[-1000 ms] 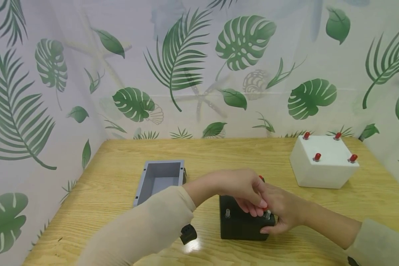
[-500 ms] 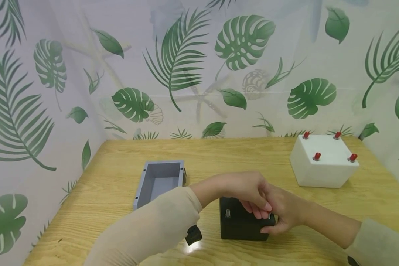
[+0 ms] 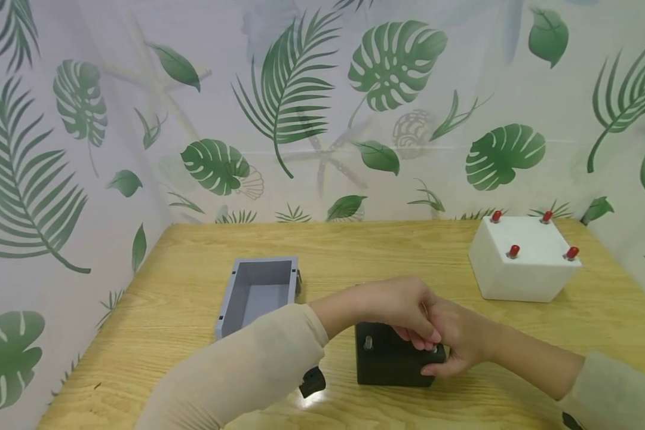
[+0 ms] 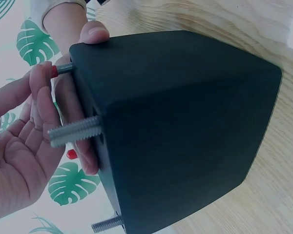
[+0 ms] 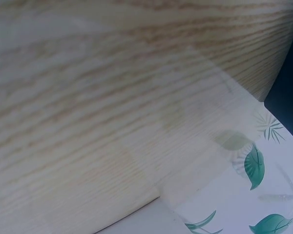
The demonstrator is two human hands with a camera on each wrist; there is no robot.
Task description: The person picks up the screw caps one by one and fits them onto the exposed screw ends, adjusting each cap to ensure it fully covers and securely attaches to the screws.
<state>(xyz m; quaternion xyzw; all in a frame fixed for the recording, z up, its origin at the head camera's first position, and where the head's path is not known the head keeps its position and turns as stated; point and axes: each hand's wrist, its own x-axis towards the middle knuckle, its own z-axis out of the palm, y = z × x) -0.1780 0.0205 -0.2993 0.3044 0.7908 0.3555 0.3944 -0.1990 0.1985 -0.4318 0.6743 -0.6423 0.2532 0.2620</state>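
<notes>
A black box (image 3: 392, 367) with threaded metal bolts on its top stands on the wooden table. My left hand (image 3: 400, 307) reaches over it and pinches a small red cap (image 4: 54, 71) at the end of the near-right bolt (image 4: 64, 68). My right hand (image 3: 462, 337) grips the box's right side, its thumb (image 4: 94, 33) on the near face and its fingers across the top. Two bare bolts show in the left wrist view: a large one (image 4: 77, 131) and a lower one (image 4: 107, 224). Another red cap (image 4: 72, 154) shows beyond the right fingers.
A grey bin (image 3: 266, 260) sits to the left of the box. At the back right stands a white box (image 3: 524, 278) with red-capped bolts on top. A leaf-print cloth (image 3: 312, 119) hangs behind the table (image 3: 193, 245).
My left hand has shifted slightly right, bringing the red cap from just above the near-right bolt onto its end. My right hand keeps its grip on the black box.
</notes>
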